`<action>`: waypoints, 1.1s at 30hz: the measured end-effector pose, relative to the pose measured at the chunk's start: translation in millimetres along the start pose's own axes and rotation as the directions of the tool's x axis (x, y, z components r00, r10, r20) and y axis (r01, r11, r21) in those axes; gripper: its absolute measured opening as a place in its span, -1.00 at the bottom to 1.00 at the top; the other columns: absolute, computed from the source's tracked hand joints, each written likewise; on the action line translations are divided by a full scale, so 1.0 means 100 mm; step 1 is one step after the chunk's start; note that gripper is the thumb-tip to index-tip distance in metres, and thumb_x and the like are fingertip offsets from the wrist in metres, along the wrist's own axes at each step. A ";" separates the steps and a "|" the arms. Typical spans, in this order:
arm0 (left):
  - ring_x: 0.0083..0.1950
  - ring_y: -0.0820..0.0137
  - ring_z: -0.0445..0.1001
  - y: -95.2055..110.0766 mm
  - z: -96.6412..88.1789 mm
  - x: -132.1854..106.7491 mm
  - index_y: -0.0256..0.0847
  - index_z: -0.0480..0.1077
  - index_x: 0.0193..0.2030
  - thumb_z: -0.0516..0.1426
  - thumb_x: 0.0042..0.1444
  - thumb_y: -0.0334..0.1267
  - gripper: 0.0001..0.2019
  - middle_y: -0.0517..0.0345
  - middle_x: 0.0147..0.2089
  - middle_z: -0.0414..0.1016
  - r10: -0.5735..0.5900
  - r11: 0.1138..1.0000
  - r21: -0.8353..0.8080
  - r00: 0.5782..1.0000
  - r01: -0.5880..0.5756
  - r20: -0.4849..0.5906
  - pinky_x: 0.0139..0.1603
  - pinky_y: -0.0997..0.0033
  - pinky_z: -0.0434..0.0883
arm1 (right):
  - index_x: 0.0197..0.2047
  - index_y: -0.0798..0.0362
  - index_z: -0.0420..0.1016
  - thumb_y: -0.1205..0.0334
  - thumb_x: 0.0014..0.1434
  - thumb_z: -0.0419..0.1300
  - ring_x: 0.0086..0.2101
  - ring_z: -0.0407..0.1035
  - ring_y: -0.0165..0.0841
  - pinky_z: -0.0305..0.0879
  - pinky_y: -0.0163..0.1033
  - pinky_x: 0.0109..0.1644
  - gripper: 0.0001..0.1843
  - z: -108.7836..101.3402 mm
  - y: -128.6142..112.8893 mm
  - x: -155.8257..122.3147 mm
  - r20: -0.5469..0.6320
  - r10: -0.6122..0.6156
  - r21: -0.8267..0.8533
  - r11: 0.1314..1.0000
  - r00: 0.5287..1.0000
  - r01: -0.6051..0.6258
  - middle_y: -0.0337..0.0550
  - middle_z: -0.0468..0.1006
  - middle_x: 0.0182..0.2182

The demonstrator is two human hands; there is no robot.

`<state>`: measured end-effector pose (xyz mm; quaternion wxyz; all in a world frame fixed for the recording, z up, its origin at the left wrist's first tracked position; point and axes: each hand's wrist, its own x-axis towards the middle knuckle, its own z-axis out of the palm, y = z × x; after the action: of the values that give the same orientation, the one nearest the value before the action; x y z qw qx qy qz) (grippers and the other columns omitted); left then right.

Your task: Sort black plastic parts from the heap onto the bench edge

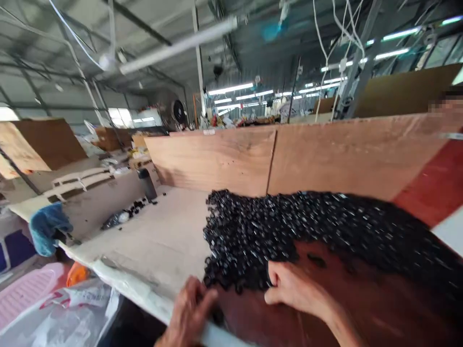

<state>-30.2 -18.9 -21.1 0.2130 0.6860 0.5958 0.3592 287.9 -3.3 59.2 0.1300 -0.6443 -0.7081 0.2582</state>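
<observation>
Black plastic pieces (307, 226) lie heaped; both hands work the heap's near edge, left hand (188, 308) fingers loosely together, right hand (292, 286) perhaps curled; best rake small batches.

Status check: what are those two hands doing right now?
Left hand and right hand both at near edge of black parts pile. Grip unclear. Nothing between them.

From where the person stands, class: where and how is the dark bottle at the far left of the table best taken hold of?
Grip the dark bottle around its straight body below the cap, coming from its open right side. It stands upright, with the low wall close on its left and small black pieces scattered in front.
</observation>
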 end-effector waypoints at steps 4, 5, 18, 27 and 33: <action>-0.30 0.19 0.58 -0.03 0.05 0.16 -0.13 0.42 -0.05 0.39 -0.09 -0.12 -0.54 0.10 -0.18 0.54 -0.036 0.996 0.083 0.999 0.038 -0.026 -0.18 0.10 0.58 | -0.33 0.00 0.43 0.30 -0.14 0.47 -0.50 0.27 -0.38 -0.06 -0.28 -0.41 -0.67 -0.11 0.13 0.01 0.182 0.081 -0.152 0.987 0.980 -0.054 -0.40 0.37 -0.62; -0.26 0.17 0.60 -0.03 0.10 0.20 -0.15 0.40 0.01 0.39 -0.09 -0.14 -0.50 0.09 -0.16 0.54 -0.027 0.996 0.084 1.000 0.028 -0.009 -0.13 0.08 0.58 | -0.31 0.02 0.45 0.34 -0.13 0.46 -0.51 0.27 -0.38 -0.05 -0.29 -0.41 -0.67 -0.09 0.12 0.02 0.214 0.077 -0.185 0.982 0.974 -0.037 -0.40 0.37 -0.64; -0.45 0.44 0.44 0.28 0.43 0.20 -0.16 0.30 0.07 0.25 0.09 -0.32 -0.60 0.31 -0.29 0.44 0.018 0.994 -0.111 0.997 -0.009 0.081 -0.33 0.38 0.46 | -0.33 0.09 0.47 0.41 0.14 0.25 -0.37 0.31 -0.34 -0.04 -0.24 -0.34 -0.95 0.05 0.02 0.06 0.109 -0.033 -0.192 0.980 0.993 0.054 -0.13 0.53 -0.38; -0.23 0.31 0.56 0.36 0.22 -0.02 -0.12 0.43 -0.33 0.17 0.25 -0.39 -0.86 0.17 -0.29 0.54 0.310 0.940 0.069 0.920 -0.334 0.239 -0.16 0.32 0.46 | -0.43 0.02 0.31 0.42 -0.05 0.38 -0.49 0.15 -0.47 -0.06 -0.32 -0.40 -0.71 0.04 -0.07 -0.01 0.248 -0.182 0.111 0.981 0.952 0.158 -0.42 0.35 -0.54; -0.06 0.19 0.62 0.41 0.31 0.03 -0.09 0.50 0.06 0.25 0.28 -0.28 -0.78 0.07 -0.11 0.61 0.353 0.915 0.147 0.921 -0.376 0.164 -0.01 0.22 0.56 | -0.43 0.01 0.34 0.20 0.05 0.44 -0.49 0.18 -0.43 -0.10 -0.29 -0.42 -0.69 0.03 -0.09 0.00 0.084 -0.012 -0.118 0.993 0.996 0.022 -0.35 0.34 -0.55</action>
<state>20.1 -19.9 -11.4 0.1203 0.8238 0.4709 0.2919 279.0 -4.1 61.4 0.0641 -0.6336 -0.7323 0.2412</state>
